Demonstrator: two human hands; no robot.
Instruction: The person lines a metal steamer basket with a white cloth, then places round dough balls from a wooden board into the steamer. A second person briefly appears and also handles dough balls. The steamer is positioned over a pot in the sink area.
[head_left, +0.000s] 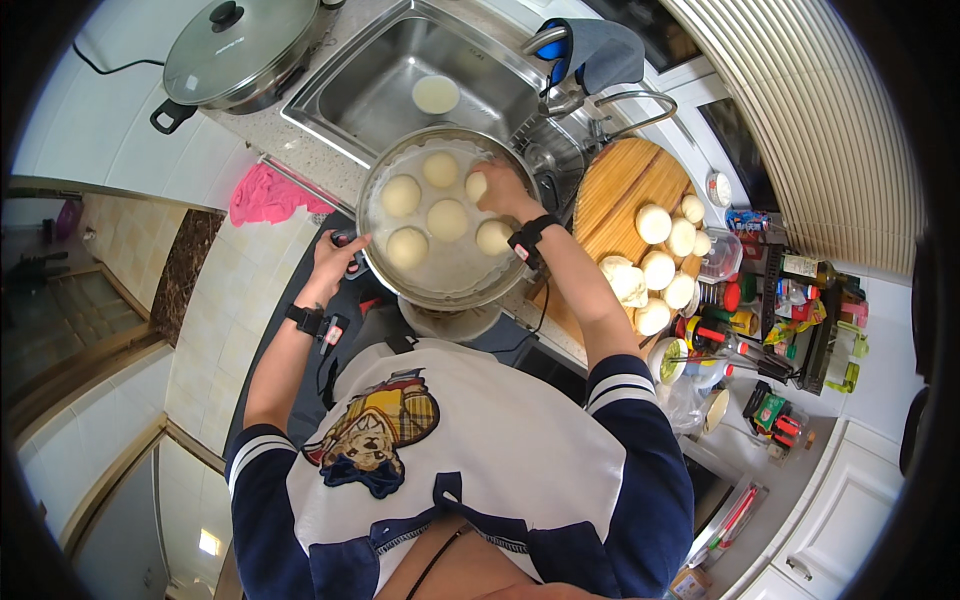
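Observation:
In front of me a round metal steamer pan is lined with a pale steamer cloth. Several smooth round dough buns sit on the cloth, spaced apart. My right hand reaches over the pan's right side, its fingers around one dough bun near the rim. Whether that bun rests on the cloth is hidden. My left hand grips the pan at its left side handle, thumb against the rim. Several more dough buns lie on the round wooden board at right.
Beyond the pan is a steel sink with a whitish round thing in it. A lidded electric pan stands at the upper left. Faucet and drying rack are close to the board. Bottles and jars crowd the right counter.

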